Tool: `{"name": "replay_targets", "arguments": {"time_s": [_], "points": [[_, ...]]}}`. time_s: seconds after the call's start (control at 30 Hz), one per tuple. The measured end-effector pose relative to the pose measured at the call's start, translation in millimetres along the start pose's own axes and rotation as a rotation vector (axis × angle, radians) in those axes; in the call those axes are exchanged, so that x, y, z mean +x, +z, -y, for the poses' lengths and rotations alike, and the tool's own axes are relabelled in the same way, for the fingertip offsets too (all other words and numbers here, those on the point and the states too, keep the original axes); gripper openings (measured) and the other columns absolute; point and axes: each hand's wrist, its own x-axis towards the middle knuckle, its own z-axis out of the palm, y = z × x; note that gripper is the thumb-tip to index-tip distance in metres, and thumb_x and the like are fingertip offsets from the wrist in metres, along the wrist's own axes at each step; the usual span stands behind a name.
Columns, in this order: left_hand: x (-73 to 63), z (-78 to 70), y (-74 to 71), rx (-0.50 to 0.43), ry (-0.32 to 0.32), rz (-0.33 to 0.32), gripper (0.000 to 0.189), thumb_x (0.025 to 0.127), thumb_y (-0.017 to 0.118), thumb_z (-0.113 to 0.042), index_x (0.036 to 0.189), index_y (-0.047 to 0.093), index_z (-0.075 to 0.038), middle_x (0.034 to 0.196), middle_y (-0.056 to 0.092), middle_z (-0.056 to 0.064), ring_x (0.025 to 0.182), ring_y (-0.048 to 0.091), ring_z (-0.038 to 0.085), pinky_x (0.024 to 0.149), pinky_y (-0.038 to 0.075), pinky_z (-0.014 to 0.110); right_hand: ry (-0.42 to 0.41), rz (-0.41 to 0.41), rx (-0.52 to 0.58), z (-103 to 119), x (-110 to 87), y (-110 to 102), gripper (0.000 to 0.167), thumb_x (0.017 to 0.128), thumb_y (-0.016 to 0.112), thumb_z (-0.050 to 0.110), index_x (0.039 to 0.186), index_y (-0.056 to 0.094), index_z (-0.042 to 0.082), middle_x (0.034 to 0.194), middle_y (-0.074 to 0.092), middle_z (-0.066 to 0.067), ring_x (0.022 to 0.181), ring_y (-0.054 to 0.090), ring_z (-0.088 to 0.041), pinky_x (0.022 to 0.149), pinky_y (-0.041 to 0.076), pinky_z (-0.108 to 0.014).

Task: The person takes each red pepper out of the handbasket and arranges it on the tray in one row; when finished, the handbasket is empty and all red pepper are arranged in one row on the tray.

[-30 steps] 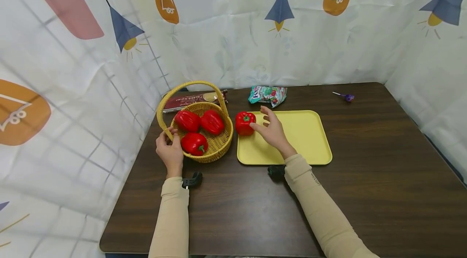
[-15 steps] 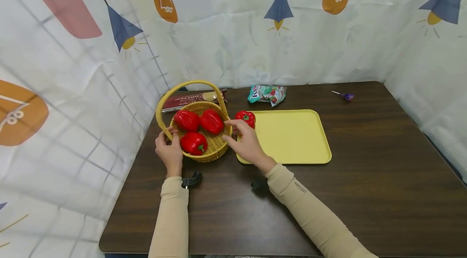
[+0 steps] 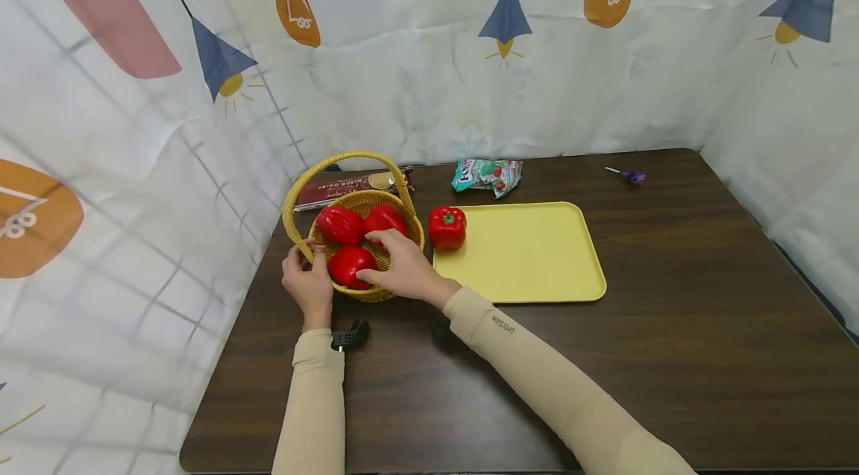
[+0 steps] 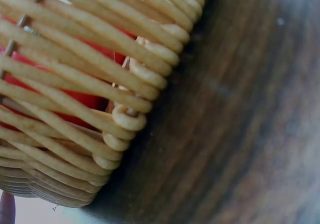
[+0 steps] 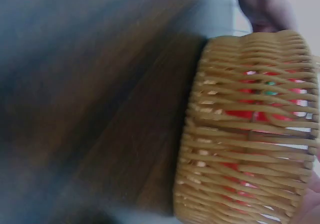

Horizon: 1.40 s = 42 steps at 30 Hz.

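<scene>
A yellow wicker basket [image 3: 419, 230] with a tall handle holds three red bell peppers: one back left [image 3: 338, 226], one back right [image 3: 384, 217] and one in front [image 3: 349, 266]. My left hand [image 3: 309, 285] grips the basket's left side at the handle's base. My right hand [image 3: 406, 270] reaches over the right rim, thumb and fingers spread above the front and back right peppers; contact is unclear. Another red bell pepper [image 3: 447, 229] sits upright at the left end of a yellow tray [image 3: 530, 251]. Both wrist views show the woven wall [image 5: 245, 149] with red behind it.
Behind the basket lies a long dark red snack package [image 3: 349, 189]. A green candy bag [image 3: 488, 176] lies behind the tray, and a purple lollipop [image 3: 634, 177] at the back right. A patterned curtain [image 3: 416, 72] borders the dark wooden table [image 3: 705, 341].
My right hand has moved left from beside the pepper on the tray to over the basket. That pepper stays on the tray. My left hand keeps its hold on the basket.
</scene>
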Motion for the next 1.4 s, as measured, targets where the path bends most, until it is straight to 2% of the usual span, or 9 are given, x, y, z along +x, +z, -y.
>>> {"name": "replay_targets", "arguments": {"time_s": [0.2,0.37,0.57,0.83,0.93,1.03,1.17,1.27,1.4], "points": [[-0.9,-1.0,-1.6,0.004,-0.005,-0.001,0.019,0.09,0.066,-0.01,0.106,0.069,0.0,0.094,0.063,0.007,0.088,0.056,0.008,0.076,0.047,0.017,0.077,0.113,-0.045,4,13.3,9,0.077,0.08,0.075,0.049,0.14,0.048,0.008,0.138,0.054,-0.007,0.121,0.051,-0.021,0.098,0.047,-0.036],[-4.3,-8.4,-3.9,0.001,-0.016,-0.006,0.019,0.091,0.064,-0.008,0.106,0.068,0.003,0.094,0.062,0.012,0.085,0.057,0.01,0.073,0.046,0.016,0.11,0.204,-0.139,6,18.9,15,0.082,0.078,0.074,0.052,0.142,0.046,0.01,0.138,0.055,-0.005,0.119,0.053,-0.02,0.098,0.047,-0.039],[-3.2,-3.4,-3.0,0.0,-0.017,-0.011,0.019,0.09,0.065,-0.008,0.106,0.068,0.002,0.095,0.063,0.013,0.082,0.056,0.004,0.071,0.045,0.016,0.132,0.251,-0.233,8,21.6,18,0.082,0.078,0.072,0.055,0.143,0.046,0.011,0.135,0.057,-0.003,0.114,0.056,-0.02,0.096,0.048,-0.037],[-10.9,-40.0,-6.2,-0.028,-0.022,0.003,0.019,0.089,0.062,-0.001,0.105,0.065,0.01,0.096,0.06,0.021,0.079,0.057,0.006,0.07,0.045,0.015,0.191,0.269,-0.214,8,27.9,20,0.082,0.078,0.073,0.055,0.141,0.047,0.009,0.131,0.06,-0.004,0.109,0.058,-0.019,0.091,0.05,-0.036],[-11.0,-41.7,-5.8,-0.027,-0.019,0.011,0.019,0.089,0.062,0.0,0.105,0.065,0.01,0.096,0.061,0.022,0.081,0.058,0.01,0.071,0.046,0.017,0.201,0.277,-0.186,7,28.3,19,0.079,0.078,0.073,0.051,0.139,0.047,0.009,0.127,0.061,-0.004,0.104,0.059,-0.017,0.089,0.051,-0.034],[-6.8,-29.0,-2.9,-0.04,-0.009,0.008,0.019,0.089,0.062,0.0,0.105,0.066,0.01,0.094,0.062,0.02,0.083,0.058,0.013,0.071,0.046,0.017,0.207,0.257,-0.149,6,28.2,17,0.074,0.078,0.073,0.045,0.138,0.047,0.009,0.122,0.062,-0.004,0.099,0.058,-0.016,0.087,0.051,-0.032],[-1.2,-8.7,0.8,-0.036,0.002,-0.011,0.018,0.089,0.063,-0.003,0.104,0.068,0.006,0.089,0.064,0.008,0.082,0.057,0.008,0.07,0.045,0.015,0.201,0.226,-0.109,6,27.7,14,0.071,0.078,0.071,0.04,0.137,0.047,0.009,0.121,0.063,-0.004,0.097,0.057,-0.015,0.087,0.051,-0.032],[-0.3,-3.8,1.1,-0.024,0.003,-0.011,0.018,0.089,0.064,-0.007,0.103,0.069,0.002,0.089,0.063,0.001,0.084,0.057,0.006,0.071,0.046,0.015,0.188,0.232,-0.112,5,27.0,13,0.069,0.079,0.068,0.04,0.139,0.047,0.013,0.124,0.061,-0.003,0.1,0.056,-0.015,0.09,0.049,-0.033],[-0.9,-2.4,0.2,-0.012,-0.002,-0.001,0.018,0.09,0.065,-0.01,0.104,0.069,-0.001,0.091,0.063,0.004,0.087,0.056,0.007,0.073,0.046,0.017,0.165,0.267,-0.146,6,25.5,11,0.065,0.082,0.064,0.042,0.141,0.047,0.021,0.127,0.058,-0.002,0.107,0.052,-0.016,0.093,0.047,-0.036]]}}
